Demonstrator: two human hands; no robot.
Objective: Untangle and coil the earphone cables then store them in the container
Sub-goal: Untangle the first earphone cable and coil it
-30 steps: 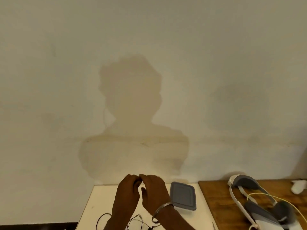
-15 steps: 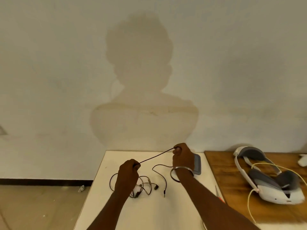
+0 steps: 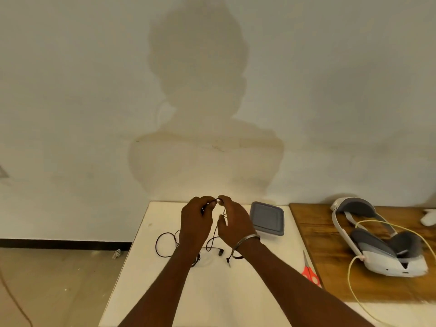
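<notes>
Two bare forearms rise from the bottom edge of the frame over a white worktop (image 3: 146,279). At the lower right, near that worktop's right edge, lie scissors (image 3: 309,271) with red handles. In the lower middle, around the wrists, the black earphone cable (image 3: 156,244) lies in loose tangled loops on the white surface, with one wide loop reaching out to the left of the left wrist. An earbud (image 3: 221,252) and a plug (image 3: 228,262) rest on the surface between the two wrists. Strands of the cable rise from there to the hands, which are held close together with fingertips almost meeting. The left hand (image 3: 195,223) has its grip closed on the cable, fingers curled and pinching it at the tips. The right hand (image 3: 236,223), with a metal bangle (image 3: 245,239) at the wrist, pinches the same stretch between forefinger and thumb, its other fingers loosely bent. A short arc of cable bridges the two grips. Just right of the right hand sits the grey rectangular container (image 3: 267,218), apart from the cable. Further right, a wooden worktop (image 3: 318,244) bears a white and grey headset (image 3: 377,246) with a yellow cord (image 3: 349,277). Behind stands a pale wall (image 3: 70,90) carrying the person's shadow (image 3: 200,114). The floor (image 3: 59,279) shows at the lower left.
</notes>
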